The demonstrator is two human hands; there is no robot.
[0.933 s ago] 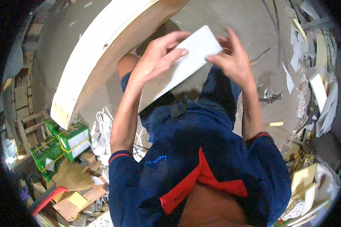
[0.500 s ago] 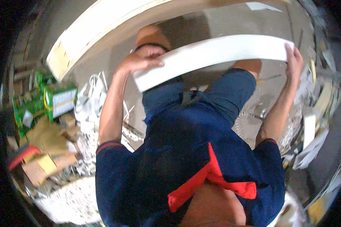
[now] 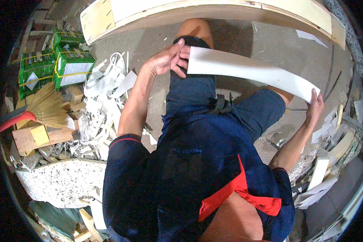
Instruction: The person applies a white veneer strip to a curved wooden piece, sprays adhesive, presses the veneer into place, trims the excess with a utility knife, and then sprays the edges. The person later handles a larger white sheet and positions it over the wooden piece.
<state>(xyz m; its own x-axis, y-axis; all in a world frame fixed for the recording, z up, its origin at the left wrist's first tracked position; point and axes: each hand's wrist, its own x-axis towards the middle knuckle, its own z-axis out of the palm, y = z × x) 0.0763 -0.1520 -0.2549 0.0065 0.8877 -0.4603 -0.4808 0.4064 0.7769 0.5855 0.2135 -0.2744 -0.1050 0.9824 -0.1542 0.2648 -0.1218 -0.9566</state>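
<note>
White, long, thin strip of flexible-looking sheet [image 3: 250, 70] spans the space above the dark blue fabric shorts [image 3: 191, 92], below the pale, curved, wood-edged panel [image 3: 246, 14]. The left hand [image 3: 167, 58] has its fingers spread wide at the strip's left end, thumb clear of it; whether any fingertip supports the underside, I cannot tell. The right hand [image 3: 315, 107] pinches the right end. Handling it well probably calls for even, gentle tension, without twisting or creasing.

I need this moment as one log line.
white strip: over the knees | left hand: open, at left end | right hand: pinching right end
</note>
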